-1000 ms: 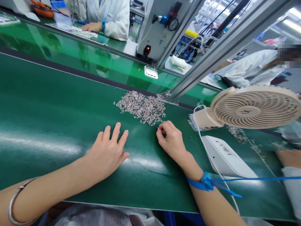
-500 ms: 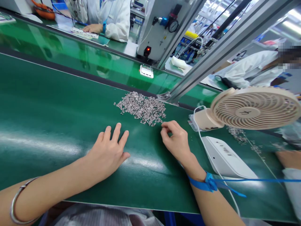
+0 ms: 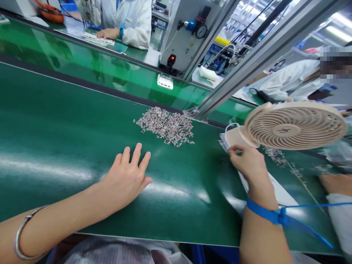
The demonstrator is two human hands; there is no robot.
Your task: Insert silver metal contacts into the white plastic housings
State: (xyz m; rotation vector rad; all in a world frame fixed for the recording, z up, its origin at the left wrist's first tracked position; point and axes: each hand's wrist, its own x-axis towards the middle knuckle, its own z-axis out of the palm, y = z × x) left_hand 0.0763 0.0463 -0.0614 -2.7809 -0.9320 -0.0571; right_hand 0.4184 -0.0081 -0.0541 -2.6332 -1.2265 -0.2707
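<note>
My left hand [image 3: 127, 178] lies on the green tabletop [image 3: 68, 135] with its fingers spread and nothing in them. Just beyond its fingertips is a heap of small shiny metal parts [image 3: 166, 126]. Thumb and fingers of my right hand [image 3: 249, 163] are pinched together in front of the base of a beige desk fan [image 3: 286, 130]. Whether the fingertips hold a small piece or touch the fan's white cable cannot be made out. Behind that hand, a white box-shaped device [image 3: 283, 190] is mostly covered. A blue wrist strap [image 3: 264, 212] circles my right wrist.
Behind a dark rail, a green conveyor [image 3: 110, 79] carries a white device [image 3: 165, 81]. A slanted metal post [image 3: 233, 69] rises at the table's back edge. More metal parts [image 3: 275, 156] lie right of the fan, near another person's hand [image 3: 337, 184]. Another worker's hand [image 3: 108, 33] rests across the conveyor.
My right hand has moved right, from the heap's edge to the fan's base, still pinched. My left hand has stayed put. The white device on the conveyor has shifted slightly left.
</note>
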